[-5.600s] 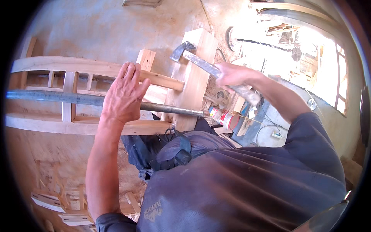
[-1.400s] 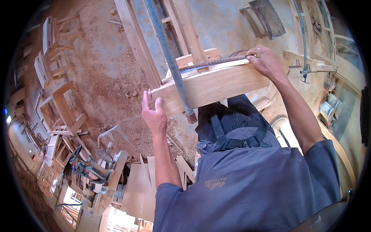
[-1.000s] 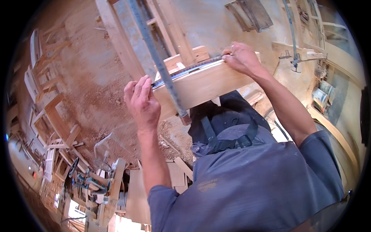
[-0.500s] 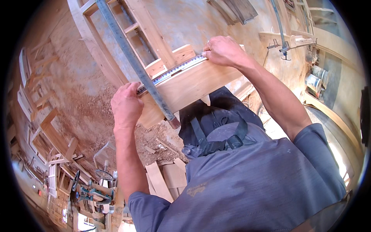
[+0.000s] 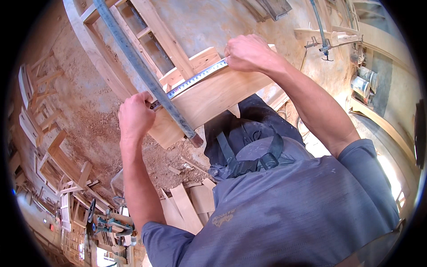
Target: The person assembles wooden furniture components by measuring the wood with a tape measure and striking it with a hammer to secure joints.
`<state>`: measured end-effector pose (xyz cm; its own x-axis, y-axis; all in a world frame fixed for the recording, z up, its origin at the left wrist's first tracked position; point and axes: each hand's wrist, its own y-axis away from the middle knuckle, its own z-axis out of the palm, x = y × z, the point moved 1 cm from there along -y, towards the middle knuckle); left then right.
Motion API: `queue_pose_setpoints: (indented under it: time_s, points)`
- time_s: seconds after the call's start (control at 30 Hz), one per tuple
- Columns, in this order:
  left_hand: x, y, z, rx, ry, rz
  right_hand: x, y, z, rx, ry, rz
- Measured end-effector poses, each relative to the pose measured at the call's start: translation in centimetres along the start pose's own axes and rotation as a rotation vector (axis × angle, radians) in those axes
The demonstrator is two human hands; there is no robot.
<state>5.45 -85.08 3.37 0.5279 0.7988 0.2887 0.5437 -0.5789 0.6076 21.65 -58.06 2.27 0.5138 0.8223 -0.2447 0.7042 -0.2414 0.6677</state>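
A tape measure [image 5: 196, 79] with a pale, marked blade is stretched along the far edge of a broad wooden board [image 5: 222, 95]. My left hand [image 5: 137, 114] is closed on the blade's left end, left of a long grey metal bar clamp [image 5: 144, 76]. Further right, my right hand [image 5: 247, 53] pinches the other end of the visible blade with curled fingers. The clamp lies slantwise across the board, and the blade passes by it. Beyond the board, it adjoins a wooden frame [image 5: 167, 38] of rails and slats.
Wood offcuts [image 5: 184, 207] lie on the dusty floor near my left elbow. Several wooden chair-like frames [image 5: 66, 162] stand at the left. Buckets [image 5: 362, 84] and another clamp [image 5: 321, 31] are at the right. A machine with a blue part [image 5: 111, 224] stands at lower left.
Both hands have shifted slightly left in the picture, along with the tape, board and clamp. The blade now lies flatter to view, its marked face showing more. Both hands keep their grip.
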Motion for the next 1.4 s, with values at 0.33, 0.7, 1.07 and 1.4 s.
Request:
queue_pose_setpoints:
  time_s: [0.33,0.7,1.07,1.4]
  points:
    - [0.2,-1.1,-0.4,-0.087,-0.033,-0.043,0.4,-0.4,0.3,0.058,0.011,-0.042]
    - [0.5,-1.5,-0.8,-0.125,-0.046,-0.043,-0.2,-0.1,-1.0,-0.061,0.015,0.019]
    - [-1.1,1.1,0.9,0.224,0.182,0.121,0.6,0.8,0.3,0.05,-0.063,-0.034]
    - [2.7,7.6,7.5,0.872,0.472,-0.134,9.7,5.7,0.8,0.258,-0.102,-0.037]
